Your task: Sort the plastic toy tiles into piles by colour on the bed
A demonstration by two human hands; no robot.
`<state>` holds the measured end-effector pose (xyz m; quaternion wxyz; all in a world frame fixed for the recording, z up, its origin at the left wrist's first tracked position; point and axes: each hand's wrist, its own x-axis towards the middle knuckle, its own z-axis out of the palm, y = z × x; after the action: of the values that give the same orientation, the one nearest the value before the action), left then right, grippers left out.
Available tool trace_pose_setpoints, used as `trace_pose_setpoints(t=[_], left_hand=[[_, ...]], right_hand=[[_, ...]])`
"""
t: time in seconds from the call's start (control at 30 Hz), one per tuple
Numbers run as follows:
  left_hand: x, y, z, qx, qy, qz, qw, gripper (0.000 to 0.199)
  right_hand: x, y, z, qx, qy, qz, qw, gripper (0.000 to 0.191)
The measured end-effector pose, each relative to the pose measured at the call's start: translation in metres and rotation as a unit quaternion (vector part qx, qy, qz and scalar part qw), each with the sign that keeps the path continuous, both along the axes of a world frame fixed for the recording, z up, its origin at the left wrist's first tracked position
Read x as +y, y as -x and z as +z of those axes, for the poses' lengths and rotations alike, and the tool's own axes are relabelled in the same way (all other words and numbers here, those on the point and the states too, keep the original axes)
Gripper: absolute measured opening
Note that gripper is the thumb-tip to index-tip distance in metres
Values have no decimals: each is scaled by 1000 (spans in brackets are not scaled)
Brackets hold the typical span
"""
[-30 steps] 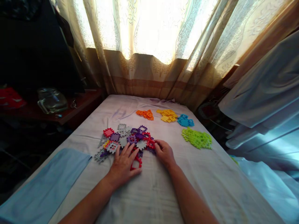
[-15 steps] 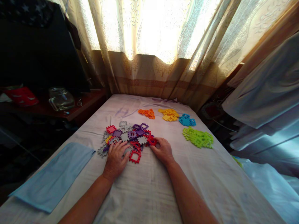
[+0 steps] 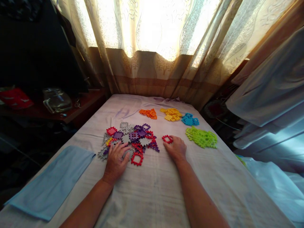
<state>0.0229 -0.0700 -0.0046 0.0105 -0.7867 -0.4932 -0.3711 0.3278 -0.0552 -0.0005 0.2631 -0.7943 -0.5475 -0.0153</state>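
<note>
My right hand [image 3: 177, 148] grips a red square frame tile [image 3: 167, 139] with toothed edges, just right of the mixed pile. Fingers apart, my left hand [image 3: 117, 158] rests on the near left part of that pile, over grey tiles. Grey, purple, red and a few yellow toothed tiles overlap there, among them a purple window tile [image 3: 134, 136]. At the pile's near edge lies another red frame tile [image 3: 137, 159]. What sits under my left palm is hidden.
Sorted heaps lie farther back: orange [image 3: 148, 113], yellow [image 3: 171, 114], blue [image 3: 190, 119] and lime green [image 3: 201, 137]. A folded light-blue cloth [image 3: 51, 182] lies left. A glass jar [image 3: 57, 100] stands on the dark side desk [image 3: 80, 109].
My right hand has moved right, away from the pile, carrying the red frame tile. Purple tiles now show where it was. My left hand stays on the pile.
</note>
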Motion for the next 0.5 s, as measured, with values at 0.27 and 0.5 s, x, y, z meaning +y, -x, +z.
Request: trace_pose_setpoints(t=[0.27, 0.5], left_hand=[[13, 13, 4, -8, -11, 29, 999, 26], [18, 17, 3, -29, 6, 46, 999, 26]], right_hand=[[-7, 33, 11, -6, -156, 177, 972, 19], [-26, 100, 20, -69, -70, 349, 932, 16]])
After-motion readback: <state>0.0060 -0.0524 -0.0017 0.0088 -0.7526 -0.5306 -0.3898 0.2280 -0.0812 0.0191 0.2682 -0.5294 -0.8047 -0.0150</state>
